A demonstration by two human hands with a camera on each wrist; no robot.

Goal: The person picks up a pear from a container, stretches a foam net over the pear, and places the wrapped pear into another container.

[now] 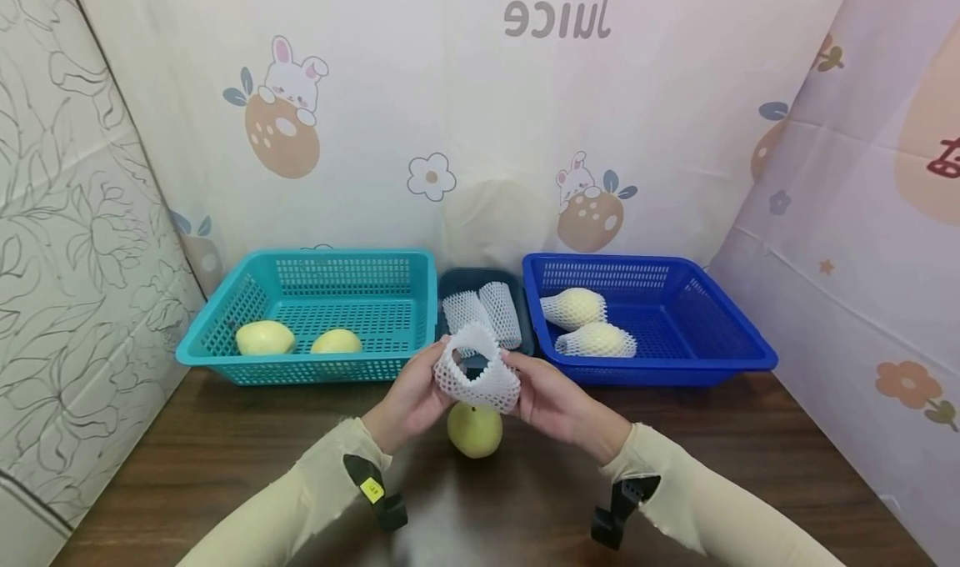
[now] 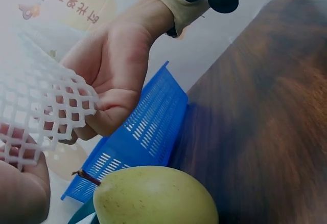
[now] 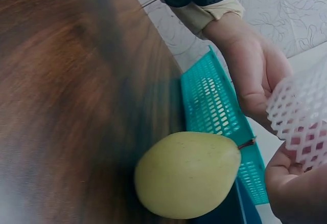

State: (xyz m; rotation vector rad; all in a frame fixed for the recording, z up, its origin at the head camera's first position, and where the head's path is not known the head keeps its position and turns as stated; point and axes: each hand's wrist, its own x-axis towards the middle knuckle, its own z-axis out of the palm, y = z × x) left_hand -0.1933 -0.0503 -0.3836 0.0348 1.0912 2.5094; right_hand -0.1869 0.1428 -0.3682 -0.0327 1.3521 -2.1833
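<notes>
A white foam net sleeve (image 1: 491,386) is stretched open between both hands in the head view. My left hand (image 1: 416,396) grips its left side and my right hand (image 1: 551,398) its right side, with fingers inside the mesh. Just below the sleeve a yellow-green pear (image 1: 475,431) stands on the table, stem up, partly overlapped by the net. The right wrist view shows the bare pear (image 3: 189,175) near the hands and the net (image 3: 301,111) held above it. In the left wrist view the right hand (image 2: 115,75) pinches the net's edge.
A teal basket (image 1: 307,371) with two bare pears (image 1: 265,338) stands at the left. At the right, a blue basket (image 1: 667,375) contains two net-wrapped pears (image 1: 597,340). Between them a small dark basket (image 1: 459,279) holds foam nets (image 1: 501,315). A printed curtain hangs behind.
</notes>
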